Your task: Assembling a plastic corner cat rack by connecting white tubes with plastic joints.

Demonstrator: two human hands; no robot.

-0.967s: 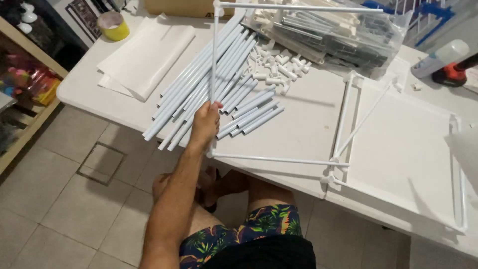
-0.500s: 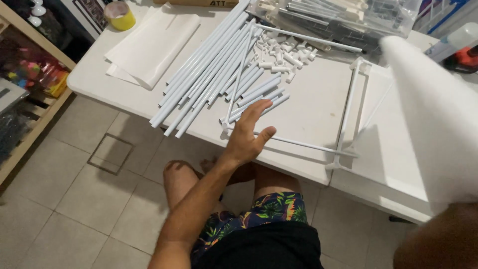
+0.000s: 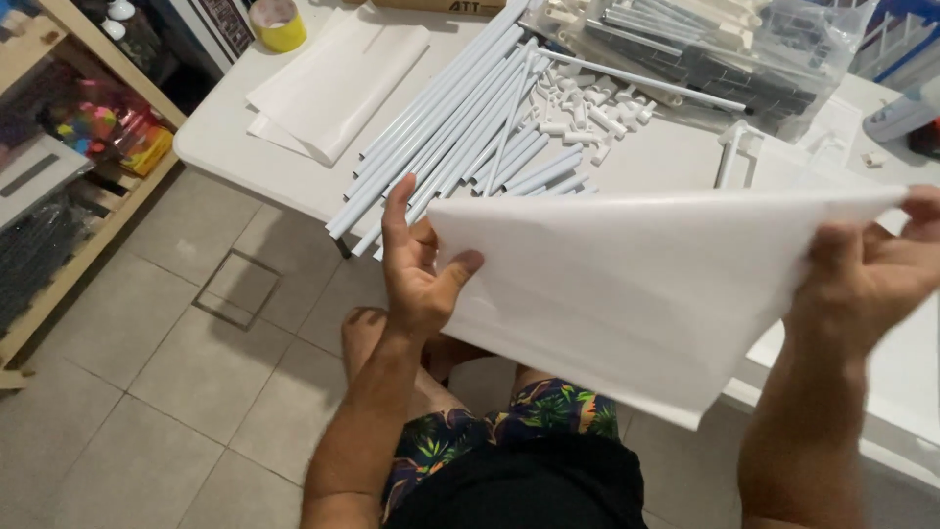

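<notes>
A large white sheet [image 3: 636, 284] is held up flat in front of me, over the table's near edge. My left hand [image 3: 416, 264] grips its left corner, thumb on top and fingers behind. My right hand [image 3: 871, 264] pinches its right edge. Behind the sheet lie several long pale tubes [image 3: 450, 122] in a loose pile on the white table [image 3: 225, 137], with small white connectors [image 3: 587, 103] beside them. The sheet hides most of the white tube frame [image 3: 729, 152] on the table.
More white sheets [image 3: 338, 73] lie folded at the table's left end near a yellow tape roll [image 3: 277, 22]. A clear bag of tubes [image 3: 715, 49] sits at the back. A wooden shelf [image 3: 83, 157] stands at left on the tiled floor.
My left hand left the tubes and frame and took the sheet's left corner. The sheet came in from the right and now spreads between both hands.
</notes>
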